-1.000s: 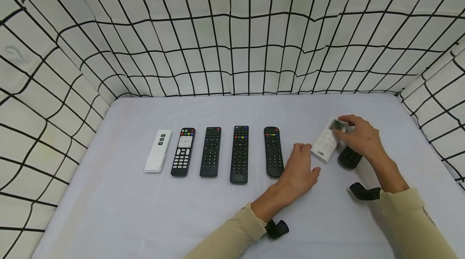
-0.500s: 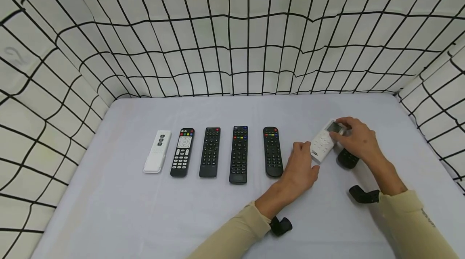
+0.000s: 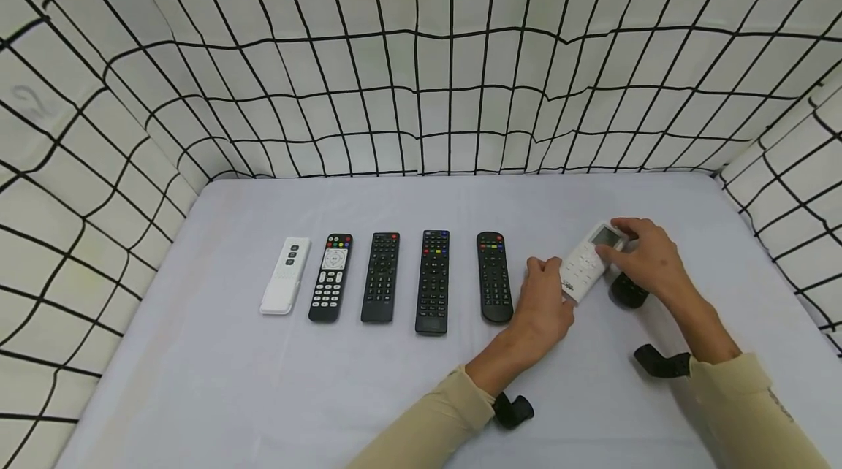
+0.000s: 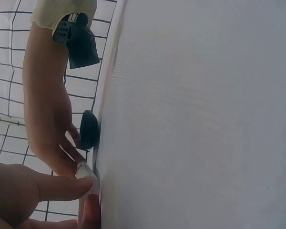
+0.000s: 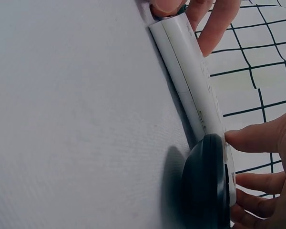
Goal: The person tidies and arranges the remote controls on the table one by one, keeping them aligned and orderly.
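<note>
A white remote control (image 3: pixel 584 264) with a small grey display lies slanted on the white table, its display end to the upper right. My right hand (image 3: pixel 647 253) pinches that end between thumb and fingers. At the lower left end my left hand (image 3: pixel 542 308) grips the remote; in the left wrist view its thumb (image 4: pixel 66 187) presses the end of the white remote (image 4: pixel 88 172). A rounded black remote (image 3: pixel 628 292) lies under my right hand, mostly hidden. It shows close beside the white one in the right wrist view, as a dark rounded end (image 5: pixel 206 181).
Left of my hands several remotes lie in a row: a white one (image 3: pixel 286 275), a black one with white buttons (image 3: pixel 331 277) and black ones, the rightmost (image 3: pixel 494 277) beside my left hand. A black grid on white walls (image 3: pixel 434 60) encloses the table's back and sides.
The white remote has shifted slightly toward me and turned a little clockwise. Both hands have moved along with it, the left closing on its lower end. The row of remotes is unchanged.
</note>
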### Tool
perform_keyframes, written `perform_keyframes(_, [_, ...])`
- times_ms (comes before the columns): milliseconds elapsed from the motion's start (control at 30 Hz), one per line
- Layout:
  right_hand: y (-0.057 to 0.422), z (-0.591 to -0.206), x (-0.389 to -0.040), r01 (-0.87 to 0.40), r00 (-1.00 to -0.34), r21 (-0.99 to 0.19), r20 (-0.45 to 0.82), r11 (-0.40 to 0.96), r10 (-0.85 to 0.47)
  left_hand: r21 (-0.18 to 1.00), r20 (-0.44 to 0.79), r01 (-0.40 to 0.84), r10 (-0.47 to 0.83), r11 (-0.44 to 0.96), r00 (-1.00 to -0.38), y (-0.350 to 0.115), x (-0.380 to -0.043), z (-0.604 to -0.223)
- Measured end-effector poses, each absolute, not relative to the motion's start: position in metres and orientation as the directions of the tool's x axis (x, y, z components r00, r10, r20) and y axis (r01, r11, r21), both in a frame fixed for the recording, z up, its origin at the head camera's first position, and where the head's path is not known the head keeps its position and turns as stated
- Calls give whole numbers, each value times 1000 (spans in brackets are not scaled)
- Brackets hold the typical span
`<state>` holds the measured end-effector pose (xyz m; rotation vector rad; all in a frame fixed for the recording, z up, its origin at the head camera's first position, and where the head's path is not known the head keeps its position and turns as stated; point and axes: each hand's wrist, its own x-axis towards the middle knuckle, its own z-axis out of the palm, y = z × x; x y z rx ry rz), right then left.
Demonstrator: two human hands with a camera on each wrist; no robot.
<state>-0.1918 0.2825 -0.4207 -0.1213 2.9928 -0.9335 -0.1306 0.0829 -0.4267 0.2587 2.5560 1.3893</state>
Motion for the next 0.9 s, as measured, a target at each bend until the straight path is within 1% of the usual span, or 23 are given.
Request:
perform_keyframes(233, [282, -418, -192, -85, -996, -571, 45, 817, -73, 818, -76, 75, 236, 570, -969, 83, -130, -429])
perform_keyframes(433, [278, -416, -193, -69, -997, -598, 22, 798, -69, 813, -64, 86, 234, 576, -970, 81, -130, -430])
perform_keyframes(633, [277, -416, -194, -71, -997, -630, 24, 773, -72, 767, -72, 84, 216, 636, -974, 81, -130, -428])
perform_keyframes(900, [281, -414, -194, -32, -998, -685, -12, 728, -54, 691, -23, 130, 201, 711, -979, 83, -129, -426])
